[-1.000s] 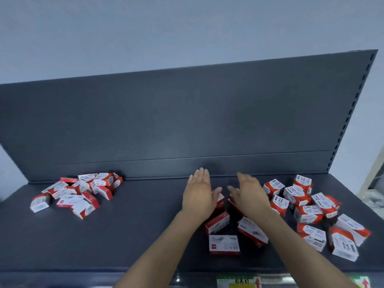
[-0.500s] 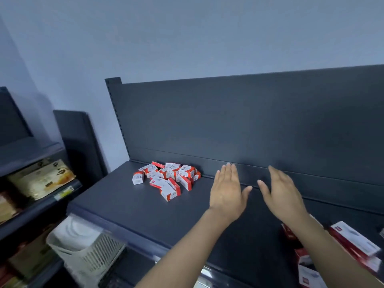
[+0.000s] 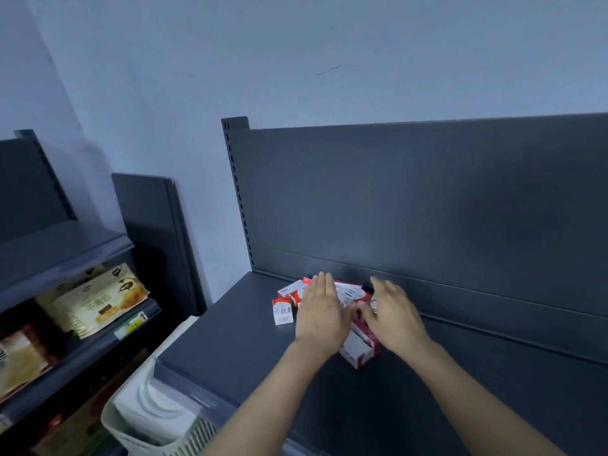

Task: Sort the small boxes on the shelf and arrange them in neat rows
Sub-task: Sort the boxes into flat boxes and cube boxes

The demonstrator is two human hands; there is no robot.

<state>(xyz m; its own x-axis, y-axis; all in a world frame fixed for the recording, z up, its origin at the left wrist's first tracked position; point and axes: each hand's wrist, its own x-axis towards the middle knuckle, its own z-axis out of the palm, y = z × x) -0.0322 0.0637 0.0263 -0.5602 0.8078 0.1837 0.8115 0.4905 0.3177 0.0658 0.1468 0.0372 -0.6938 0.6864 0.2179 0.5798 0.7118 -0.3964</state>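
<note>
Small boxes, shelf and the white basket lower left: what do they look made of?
Small boxes: likely printed cardboard, red-and-white faces, sharp folded edges.
Shelf: probably painted metal, matte dark grey, slotted upright.
Basket: seemingly moulded plastic, off-white, ribbed slotted wall.

No legible text; perhaps barcodes on boxes (image 3: 283, 311).

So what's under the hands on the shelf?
A pile of small red-and-white cardboard boxes on the dark grey metal shelf. The left hand and right hand cover its middle, so how many boxes lie beneath is hidden.
</note>
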